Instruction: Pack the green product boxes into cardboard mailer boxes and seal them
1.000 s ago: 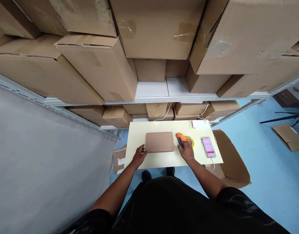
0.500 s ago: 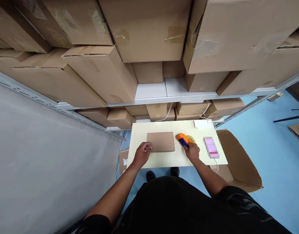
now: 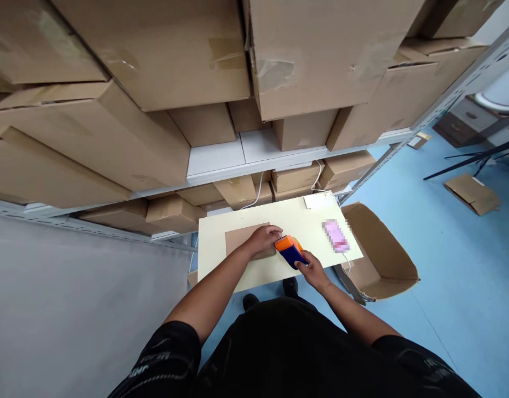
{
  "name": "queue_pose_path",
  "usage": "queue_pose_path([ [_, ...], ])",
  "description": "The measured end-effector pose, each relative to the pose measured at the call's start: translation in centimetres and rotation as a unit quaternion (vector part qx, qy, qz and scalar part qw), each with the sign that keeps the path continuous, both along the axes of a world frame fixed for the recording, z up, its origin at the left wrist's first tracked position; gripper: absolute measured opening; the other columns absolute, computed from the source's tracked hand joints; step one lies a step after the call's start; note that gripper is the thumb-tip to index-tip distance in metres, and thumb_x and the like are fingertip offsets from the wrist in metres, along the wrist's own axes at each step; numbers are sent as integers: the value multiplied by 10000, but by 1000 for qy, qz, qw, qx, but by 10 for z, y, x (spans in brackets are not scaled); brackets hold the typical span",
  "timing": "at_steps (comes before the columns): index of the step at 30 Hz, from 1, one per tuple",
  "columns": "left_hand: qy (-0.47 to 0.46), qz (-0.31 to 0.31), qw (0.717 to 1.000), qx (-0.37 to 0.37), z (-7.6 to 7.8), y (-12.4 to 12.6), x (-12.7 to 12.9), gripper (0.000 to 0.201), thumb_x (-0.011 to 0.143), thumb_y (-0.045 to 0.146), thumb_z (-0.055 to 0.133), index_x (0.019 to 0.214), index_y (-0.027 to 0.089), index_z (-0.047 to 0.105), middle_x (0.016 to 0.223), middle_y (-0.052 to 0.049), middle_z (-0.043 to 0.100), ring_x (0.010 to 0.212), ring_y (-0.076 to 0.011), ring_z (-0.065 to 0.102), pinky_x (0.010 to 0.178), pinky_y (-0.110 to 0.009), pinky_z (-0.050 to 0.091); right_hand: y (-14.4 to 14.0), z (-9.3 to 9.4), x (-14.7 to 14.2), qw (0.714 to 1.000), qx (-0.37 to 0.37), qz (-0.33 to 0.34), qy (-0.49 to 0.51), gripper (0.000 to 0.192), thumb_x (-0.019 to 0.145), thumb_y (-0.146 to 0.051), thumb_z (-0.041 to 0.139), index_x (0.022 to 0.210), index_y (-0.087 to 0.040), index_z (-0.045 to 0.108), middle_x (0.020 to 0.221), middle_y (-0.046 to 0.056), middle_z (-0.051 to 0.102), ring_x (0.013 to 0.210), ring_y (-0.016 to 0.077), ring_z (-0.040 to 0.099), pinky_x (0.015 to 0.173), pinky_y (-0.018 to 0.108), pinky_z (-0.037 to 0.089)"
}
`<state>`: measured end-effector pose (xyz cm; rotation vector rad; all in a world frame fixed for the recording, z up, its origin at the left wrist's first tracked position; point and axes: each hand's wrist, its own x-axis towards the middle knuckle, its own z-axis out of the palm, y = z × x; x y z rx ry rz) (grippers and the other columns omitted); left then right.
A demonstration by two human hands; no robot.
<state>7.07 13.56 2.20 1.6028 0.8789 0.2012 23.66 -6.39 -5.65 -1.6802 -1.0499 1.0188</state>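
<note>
An orange and blue tape dispenser (image 3: 291,253) is gripped in my right hand (image 3: 313,272), tilted with its orange front toward the left. Part of a yellow-green tape roll shows behind it. My left hand (image 3: 263,241) is over the right part of a flat brown cardboard box (image 3: 238,236) on the pale yellow table (image 3: 213,260). Its fingers are bent together right at the dispenser's front end; whatever is between the fingertips is too small to make out. My left hand and forearm hide part of the box.
A pink, blurred phone-like object (image 3: 336,235) with a white cable and a white card (image 3: 318,200) lie on the table's right side. An open cardboard carton (image 3: 383,249) stands on the floor at right. Shelves with large cardboard boxes (image 3: 188,50) rise behind the table.
My right hand has lifted the tape dispenser and brought it left to the box. My left hand has moved right across the box to the dispenser's front. The view has swung right.
</note>
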Motion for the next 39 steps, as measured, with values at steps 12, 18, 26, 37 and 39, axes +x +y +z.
queue_pose_path([
  [12, 97, -103, 975, 172, -6, 11, 18, 238, 888, 222, 540, 927, 185, 772, 970, -71, 776, 876, -213, 683, 811, -322, 515, 18, -8, -15, 982, -82, -114, 124, 449, 753, -637, 734, 705, -238, 532, 611, -45, 515, 603, 153, 472, 563, 267, 372],
  [18, 121, -186, 961, 165, -16, 18, 18, 187, 890, 257, 621, 905, 174, 787, 935, -71, 799, 852, -204, 704, 794, -299, 519, 9, -14, -57, 947, -95, -208, 227, 535, 707, -721, 769, 754, -209, 623, 633, -23, 617, 588, 150, 527, 565, 270, 412],
  [26, 290, -335, 859, 256, -17, 18, 50, 194, 884, 250, 660, 996, 178, 800, 1067, -93, 791, 950, -221, 720, 797, -280, 526, -6, -15, -59, 877, -179, -197, 399, 520, 842, -682, 727, 942, -172, 726, 826, 72, 769, 705, 198, 705, 667, 305, 567],
  [37, 406, -424, 759, 281, -41, 59, 123, 336, 804, 252, 709, 1102, 120, 790, 1139, -199, 748, 1091, -312, 691, 942, -359, 532, -50, -61, -47, 769, -284, -207, 535, 490, 969, -659, 579, 927, -182, 682, 582, 11, 649, 484, 145, 583, 532, 262, 512],
  [39, 429, -437, 742, 274, -49, 55, 127, 382, 755, 244, 738, 1110, 111, 788, 1139, -219, 743, 1071, -332, 700, 927, -386, 545, -52, -68, -52, 751, -296, -200, 555, 504, 977, -668, 554, 931, -183, 685, 566, 8, 637, 485, 152, 582, 562, 278, 530],
])
